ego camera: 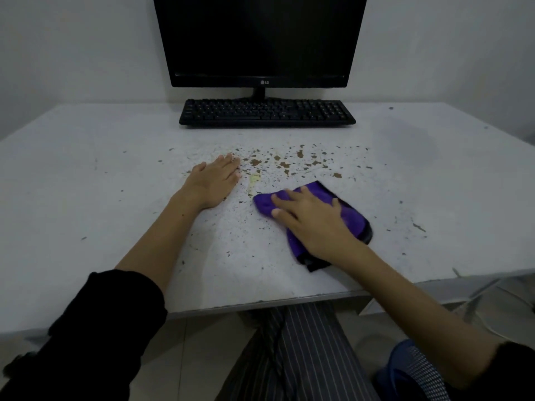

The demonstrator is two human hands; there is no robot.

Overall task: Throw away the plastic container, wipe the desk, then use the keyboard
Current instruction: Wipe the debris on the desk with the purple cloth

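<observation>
Pale walls close in behind a white desk (pixel 86 183), its top worn and speckled with brown and grey flecks, thickest in the middle stretch between my 2 hands and the keyboard (pixel 267 112). That black keyboard lies at the far edge, square to me, with a dark, blank monitor (pixel 259 39) standing just behind it.

My left hand (pixel 215 182) lies flat on the desk, palm down, fingers straight and held together, gripping nothing; its fingertips touch the edge of the brown specks. My right hand (pixel 312 221) presses down on a purple cloth (pixel 347 215), fingers spread and nearly straight across the top of it, not curled round it. The cloth is bunched flat against the desk, right of centre, with a dark border showing at its near and right edges.

I see no plastic container from the head camera. Below the desk edge I see striped trousers (pixel 301 357) and, at the lower right, a blue mesh basket (pixel 417 369), partly hidden by my right arm.
</observation>
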